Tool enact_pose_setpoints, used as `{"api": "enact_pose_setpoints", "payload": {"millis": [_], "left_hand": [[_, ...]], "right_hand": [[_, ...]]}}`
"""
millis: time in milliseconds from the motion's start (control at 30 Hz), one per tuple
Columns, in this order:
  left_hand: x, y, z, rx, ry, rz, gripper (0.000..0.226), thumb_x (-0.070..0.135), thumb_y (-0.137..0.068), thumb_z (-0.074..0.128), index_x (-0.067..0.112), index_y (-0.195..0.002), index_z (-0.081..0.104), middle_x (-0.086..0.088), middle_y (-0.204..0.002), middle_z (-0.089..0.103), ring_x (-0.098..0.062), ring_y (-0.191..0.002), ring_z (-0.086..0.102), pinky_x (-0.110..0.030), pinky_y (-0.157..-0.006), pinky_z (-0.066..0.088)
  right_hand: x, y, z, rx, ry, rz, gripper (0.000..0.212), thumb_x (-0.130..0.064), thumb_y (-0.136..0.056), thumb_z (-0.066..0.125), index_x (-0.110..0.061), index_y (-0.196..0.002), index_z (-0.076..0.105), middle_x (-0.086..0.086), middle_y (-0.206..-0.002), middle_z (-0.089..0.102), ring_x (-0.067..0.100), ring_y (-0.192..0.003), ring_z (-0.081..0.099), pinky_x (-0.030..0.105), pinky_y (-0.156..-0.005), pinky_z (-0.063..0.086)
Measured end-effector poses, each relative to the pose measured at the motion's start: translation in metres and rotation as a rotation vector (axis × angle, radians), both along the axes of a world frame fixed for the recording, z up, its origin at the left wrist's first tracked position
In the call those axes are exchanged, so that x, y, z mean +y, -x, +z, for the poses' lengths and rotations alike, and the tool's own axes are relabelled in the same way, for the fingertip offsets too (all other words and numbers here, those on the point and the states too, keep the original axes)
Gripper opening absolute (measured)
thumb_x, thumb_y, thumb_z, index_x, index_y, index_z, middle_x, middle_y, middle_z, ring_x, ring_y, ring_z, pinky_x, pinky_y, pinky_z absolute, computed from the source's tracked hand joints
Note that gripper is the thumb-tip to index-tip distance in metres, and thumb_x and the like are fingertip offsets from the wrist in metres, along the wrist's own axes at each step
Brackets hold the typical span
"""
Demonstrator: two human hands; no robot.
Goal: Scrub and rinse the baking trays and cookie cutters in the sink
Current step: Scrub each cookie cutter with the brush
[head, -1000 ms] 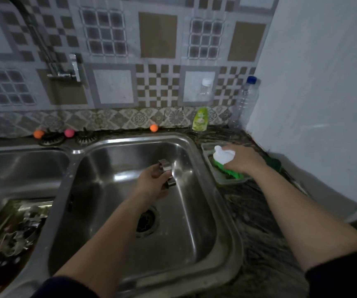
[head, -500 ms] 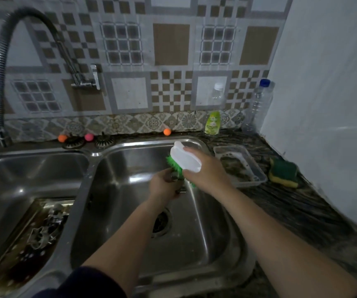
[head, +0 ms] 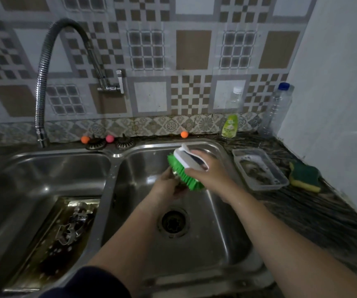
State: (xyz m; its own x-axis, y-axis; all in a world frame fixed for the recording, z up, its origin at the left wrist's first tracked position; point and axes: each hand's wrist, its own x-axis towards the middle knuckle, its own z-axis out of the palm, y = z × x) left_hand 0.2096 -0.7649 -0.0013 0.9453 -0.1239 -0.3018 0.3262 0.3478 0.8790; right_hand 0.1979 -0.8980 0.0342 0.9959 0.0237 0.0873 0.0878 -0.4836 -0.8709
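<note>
Barely visible, seemingly metal cookie cutter [head: 176,173], green-bristled brush [head: 185,173]

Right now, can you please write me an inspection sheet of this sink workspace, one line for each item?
Surface: double steel sink, dark wet counter on the right.
Job's things: green scrub brush over the right basin; cookie cutter mostly hidden in the left hand; baking tray with cookie cutters soaking in the left basin.
Clutter: plastic tub, sponge, soap bottle, clear bottle, small balls.
Grippers: right hand has its grip on the brush; left hand closed around the cutter.
Cables: nothing seen.
Surroundings: tiled wall, flexible tap not running.
</note>
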Motion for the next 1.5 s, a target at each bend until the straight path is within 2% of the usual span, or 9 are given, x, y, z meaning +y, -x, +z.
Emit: {"api": "enact_pose_setpoints", "payload": {"millis": [200, 300, 400, 567, 633, 833, 1067, 1200, 1500], "left_hand": [[0.028, -0.008, 0.009, 0.068, 0.168, -0.041, 0.05, 0.003, -0.101, 0.035, 0.029, -0.142, 0.039, -0.018, -0.13, 0.057, -0.032, -0.102, 0.064, -0.042, -0.082, 0.055], [0.035, -0.011, 0.008, 0.047, 0.095, -0.063, 0.037, 0.021, -0.102, 0.04, 0.026, -0.139, 0.043, -0.01, -0.121, 0.064, -0.026, -0.096, 0.066, -0.044, -0.091, 0.05], [0.043, -0.018, 0.005, 0.002, -0.009, 0.027, 0.032, 0.012, -0.101, 0.042, 0.024, -0.129, 0.051, -0.006, -0.1, 0.064, -0.021, -0.083, 0.062, -0.045, -0.085, 0.051], [0.043, -0.011, 0.002, -0.23, -0.317, 0.078, 0.032, 0.007, -0.1, 0.045, 0.019, -0.128, 0.055, -0.001, -0.115, 0.062, -0.013, -0.097, 0.059, -0.028, -0.084, 0.056], [0.036, -0.007, 0.006, -0.299, -0.375, 0.134, 0.035, 0.004, -0.1, 0.041, 0.021, -0.128, 0.054, 0.003, -0.112, 0.06, -0.007, -0.093, 0.057, -0.017, -0.072, 0.056], [0.055, -0.034, -0.004, -0.217, -0.292, 0.251, 0.035, 0.016, -0.101, 0.038, 0.02, -0.131, 0.056, -0.002, -0.14, 0.052, -0.018, -0.13, 0.047, -0.042, -0.11, 0.038], [0.073, -0.043, -0.01, -0.033, 0.091, 0.188, 0.036, 0.019, -0.101, 0.045, 0.026, -0.136, 0.045, -0.007, -0.126, 0.057, -0.024, -0.116, 0.056, -0.047, -0.102, 0.044], [0.094, -0.039, -0.004, -0.021, 0.157, 0.141, 0.028, 0.018, -0.103, 0.039, 0.008, -0.123, 0.056, -0.011, -0.1, 0.064, -0.023, -0.089, 0.062, -0.042, -0.087, 0.051], [0.147, -0.033, -0.007, -0.119, -0.011, 0.17, 0.034, 0.008, -0.095, 0.056, 0.019, -0.128, 0.053, -0.006, -0.111, 0.067, -0.022, -0.1, 0.064, -0.043, -0.091, 0.053]], "right_hand": [[0.001, 0.006, -0.01, 0.278, -0.525, -0.14, 0.045, -0.031, -0.083, 0.073, -0.043, -0.123, 0.055, 0.001, -0.127, 0.058, 0.026, -0.103, 0.065, 0.038, -0.068, 0.057], [0.008, 0.011, -0.009, 0.239, -0.45, -0.147, 0.049, -0.027, -0.084, 0.072, -0.041, -0.127, 0.053, -0.004, -0.118, 0.061, 0.022, -0.099, 0.066, 0.034, -0.064, 0.057], [0.016, 0.025, -0.012, -0.002, -0.049, -0.074, 0.059, -0.023, -0.082, 0.071, -0.037, -0.135, 0.049, -0.019, -0.12, 0.054, 0.012, -0.109, 0.056, 0.029, -0.085, 0.053], [0.037, 0.019, -0.025, -0.173, 0.309, -0.115, 0.067, -0.029, -0.08, 0.067, -0.041, -0.14, 0.04, -0.003, -0.132, 0.053, 0.017, -0.12, 0.049, 0.035, -0.093, 0.049], [0.043, 0.005, -0.019, -0.162, 0.319, -0.173, 0.067, -0.031, -0.082, 0.066, -0.041, -0.141, 0.038, 0.001, -0.131, 0.052, 0.021, -0.119, 0.05, 0.035, -0.089, 0.05], [0.069, 0.017, -0.024, -0.156, 0.238, -0.12, 0.068, -0.035, -0.083, 0.066, -0.046, -0.141, 0.033, -0.009, -0.131, 0.05, 0.01, -0.113, 0.05, 0.02, -0.079, 0.042], [0.077, 0.018, -0.019, -0.122, 0.113, -0.114, 0.065, -0.031, -0.083, 0.069, -0.048, -0.138, 0.038, -0.019, -0.129, 0.049, -0.003, -0.101, 0.049, 0.005, -0.067, 0.039], [0.095, 0.027, -0.025, -0.176, 0.112, -0.111, 0.066, -0.031, -0.08, 0.07, -0.046, -0.137, 0.04, -0.019, -0.128, 0.051, 0.005, -0.112, 0.05, 0.023, -0.087, 0.047], [0.156, -0.025, -0.012, -0.197, 0.105, -0.136, 0.066, -0.028, -0.083, 0.067, -0.041, -0.142, 0.04, -0.003, -0.131, 0.052, 0.015, -0.118, 0.049, 0.034, -0.094, 0.049]]}}
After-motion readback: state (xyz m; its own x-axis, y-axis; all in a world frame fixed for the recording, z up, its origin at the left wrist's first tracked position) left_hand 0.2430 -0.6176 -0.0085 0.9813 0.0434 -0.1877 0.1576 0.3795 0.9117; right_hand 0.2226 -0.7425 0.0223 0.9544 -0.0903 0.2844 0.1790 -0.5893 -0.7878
